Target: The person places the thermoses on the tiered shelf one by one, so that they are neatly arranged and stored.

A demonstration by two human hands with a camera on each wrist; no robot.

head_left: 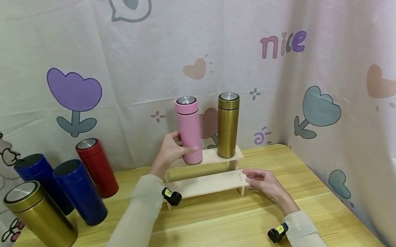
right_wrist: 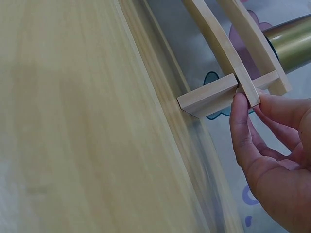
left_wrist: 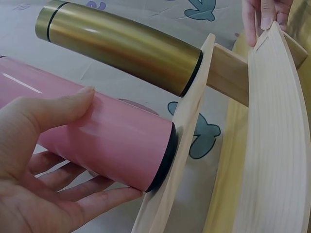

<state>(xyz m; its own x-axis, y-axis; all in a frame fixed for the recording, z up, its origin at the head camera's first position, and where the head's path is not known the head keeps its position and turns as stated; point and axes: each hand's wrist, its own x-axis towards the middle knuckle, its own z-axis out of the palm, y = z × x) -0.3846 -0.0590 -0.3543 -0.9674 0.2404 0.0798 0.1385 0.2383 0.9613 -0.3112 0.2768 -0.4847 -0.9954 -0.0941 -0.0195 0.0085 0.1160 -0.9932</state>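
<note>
My left hand (head_left: 170,152) grips a pink thermos flask (head_left: 190,133) low on its body, thumb on the near side and fingers behind. The flask stands upright, its black base right at the upper board (left_wrist: 167,194) of a two-step wooden rack. To its right on that same board is a slim gold flask (head_left: 230,125), untouched. My right hand (head_left: 266,183) pinches the right end of the rack's lower step (head_left: 205,184), thumb on top and fingers beneath in the right wrist view (right_wrist: 277,141).
At the table's left stand a wide gold flask (head_left: 41,217), two blue flasks (head_left: 80,192) and a red flask (head_left: 98,168). A printed curtain (head_left: 128,65) hangs close behind the wooden table (head_left: 200,242) and along its right side.
</note>
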